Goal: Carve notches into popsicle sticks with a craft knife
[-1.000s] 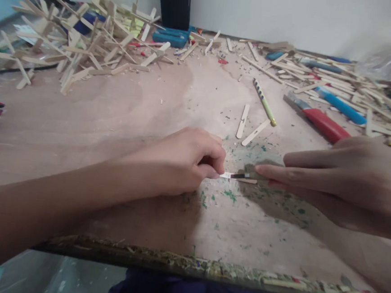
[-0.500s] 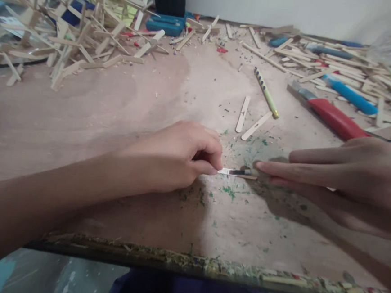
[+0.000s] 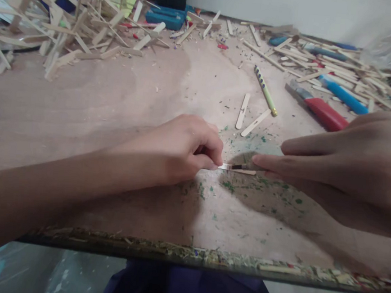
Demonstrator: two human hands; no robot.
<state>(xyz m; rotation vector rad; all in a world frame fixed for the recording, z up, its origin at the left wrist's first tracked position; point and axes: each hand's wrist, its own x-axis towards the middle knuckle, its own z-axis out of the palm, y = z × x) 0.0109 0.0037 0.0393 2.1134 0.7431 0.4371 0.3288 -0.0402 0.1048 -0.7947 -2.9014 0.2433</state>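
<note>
My left hand (image 3: 198,149) rests on the tabletop, thumb and forefinger pinched on one end of a flat wooden craft stick (image 3: 248,172). From the right, my right hand (image 3: 342,169) grips a small craft knife (image 3: 239,167), its index finger stretched along the top. The blade lies low over the stick, its tip close to my left fingertips; whether it cuts in is too small to tell. Just beyond are two loose craft sticks (image 3: 243,110), each with a notch or hole, and a patterned green pencil (image 3: 265,89).
A red-handled utility knife (image 3: 323,112) lies partly behind my right hand, near a blue tube-like tool (image 3: 343,95). Piled craft sticks (image 3: 343,72) fill the back right. Joined sticks (image 3: 79,29) heap up at back left, beside a teal case (image 3: 167,18). Green shavings (image 3: 228,186) litter the work spot.
My right hand and the knife have moved slightly left, and the hand covers more of the red-handled knife. The left hand keeps its pinch. The view has shifted a little.
</note>
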